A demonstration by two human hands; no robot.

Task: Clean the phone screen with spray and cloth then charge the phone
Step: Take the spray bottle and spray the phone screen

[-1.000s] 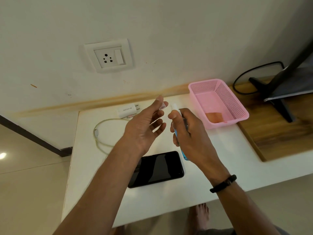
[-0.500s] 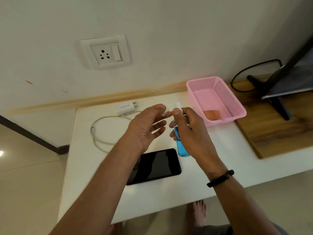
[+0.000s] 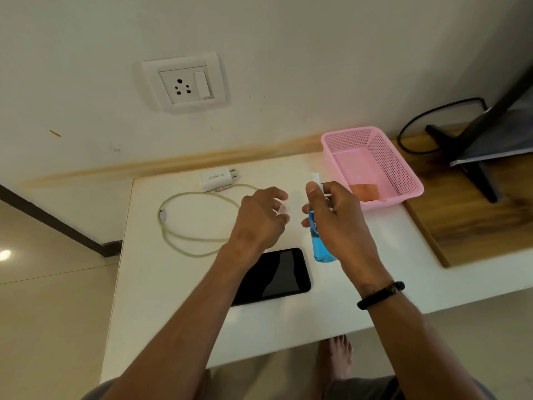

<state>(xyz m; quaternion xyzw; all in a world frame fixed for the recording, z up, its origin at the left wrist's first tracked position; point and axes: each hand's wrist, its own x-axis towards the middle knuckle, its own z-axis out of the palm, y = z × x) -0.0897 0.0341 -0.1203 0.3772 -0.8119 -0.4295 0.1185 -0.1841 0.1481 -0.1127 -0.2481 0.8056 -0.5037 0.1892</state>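
Blue spray bottle (image 3: 318, 241) clamped upright in right hand (image 3: 340, 223); small cap pinched in left hand (image 3: 261, 219). Nozzle best tilted toward phone (image 3: 274, 275), below bottle.

Surroundings of a white table (image 3: 288, 327)
Pink mesh basket (image 3: 415, 187) at the tabletop's far right corner, just beside a wooden surface (image 3: 476, 226); on that wood, a dark stand (image 3: 473, 171) with a black cable (image 3: 409, 125) looping behind it. Brownish stain (image 3: 202, 160) along the wall's (image 3: 288, 39) base; pale floor tiles (image 3: 52, 313) at left.
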